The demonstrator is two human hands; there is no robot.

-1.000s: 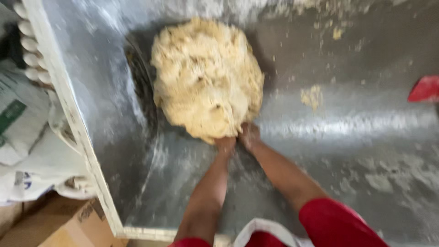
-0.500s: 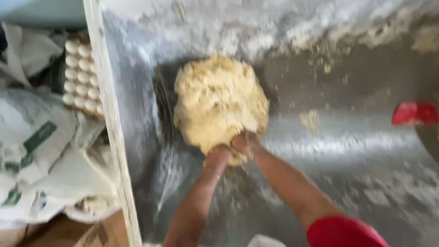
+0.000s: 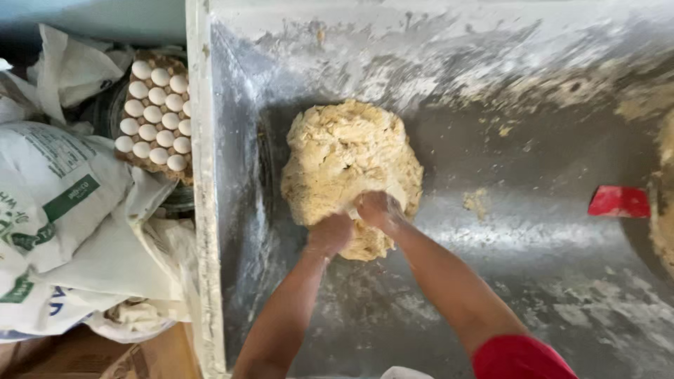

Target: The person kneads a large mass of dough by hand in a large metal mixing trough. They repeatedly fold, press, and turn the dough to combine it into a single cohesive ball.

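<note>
Big shiny metal worktop (image 3: 533,281), dusted with white flour. Large lumpy pale yellow dough ball (image 3: 344,165) toward the left edge of the worktop. White sacks with green print (image 3: 63,210) piled just past that left edge. Brown tray of white eggs (image 3: 156,112) beside the sacks. Left hand (image 3: 330,234) and right hand (image 3: 377,208), both curled into fists, pressed side by side into the near part of the dough. Small flat red scraper (image 3: 618,202) at the right edge, well apart.

One dough lump (image 3: 347,165), two hands, left (image 3: 330,234) and right (image 3: 377,208), one egg tray (image 3: 156,116), one red scraper (image 3: 618,202), several white sacks (image 3: 63,210)
</note>
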